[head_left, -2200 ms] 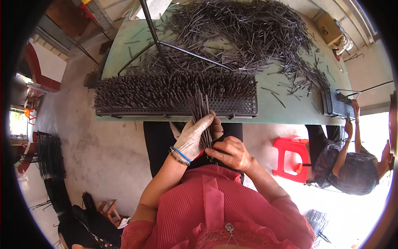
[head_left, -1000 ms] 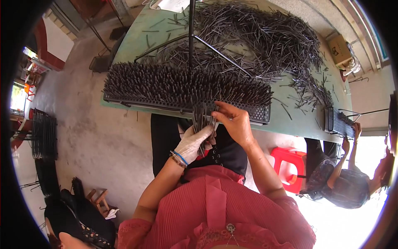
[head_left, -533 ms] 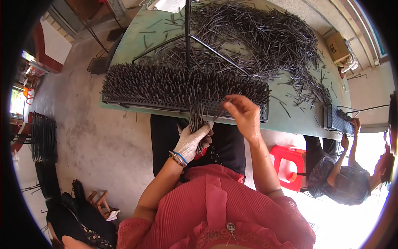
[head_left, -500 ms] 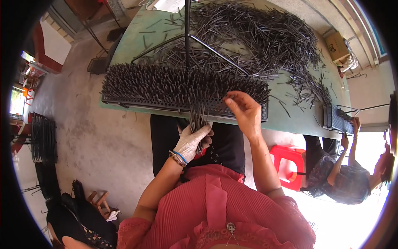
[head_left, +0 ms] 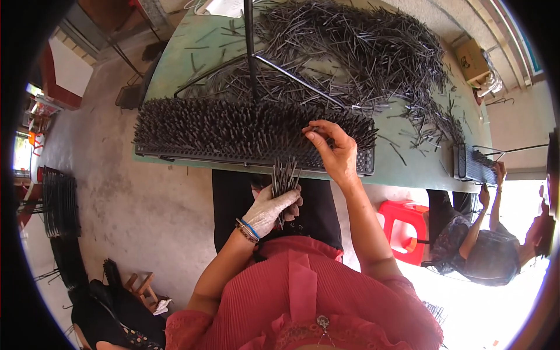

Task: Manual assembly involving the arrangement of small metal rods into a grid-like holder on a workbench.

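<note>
My left hand (head_left: 274, 207), in a pale glove with bracelets at the wrist, grips a bundle of thin dark metal rods (head_left: 284, 177) upright below the table edge. My right hand (head_left: 332, 149) is bare and reaches onto a long black perforated rack (head_left: 192, 153) packed with upright rods; its fingertips pinch at the rod tops near the rack's right end. Whether a single rod is between those fingers cannot be made out. The rack lies along the near edge of a green table (head_left: 175, 58).
A large heap of loose dark rods (head_left: 361, 52) covers the table's far side, with a black stand's legs (head_left: 256, 58) across it. Another person (head_left: 484, 256) sits at the right by a red stool (head_left: 405, 224), handling a second rack (head_left: 472, 166). Stacked dark racks (head_left: 61, 204) stand at left.
My right hand left the bundle in my left hand and rose to the rod tops at the rack's right part. The left hand stayed low holding the bundle.
</note>
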